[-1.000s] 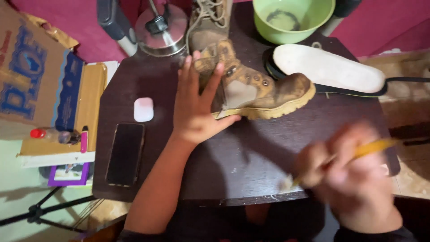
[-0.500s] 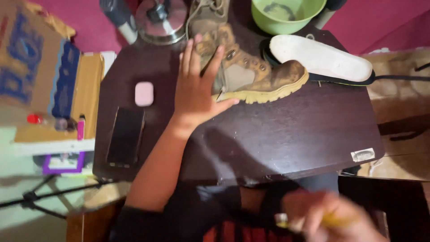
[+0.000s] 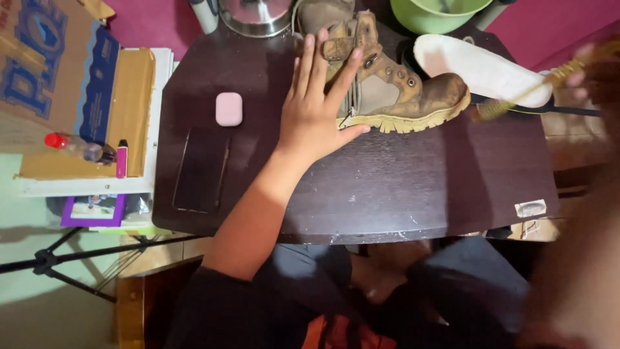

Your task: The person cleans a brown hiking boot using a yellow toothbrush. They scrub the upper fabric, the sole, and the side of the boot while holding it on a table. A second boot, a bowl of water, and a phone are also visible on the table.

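Boot on its side at table 12 o'clock, long axis 10–4, toe toward 4. Left hand open flat on it. Right hand blurred, gripping brush.

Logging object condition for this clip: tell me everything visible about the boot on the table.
The boot is a tan and brown lace-up work boot, leather by the look, scuffed and dirty, with metal eyelets and a pale yellowish lugged sole. It lies on its side at the far part of the dark table, toe pointing right. The left hand rests flat on its ankle and tongue area. Its top runs out of view.
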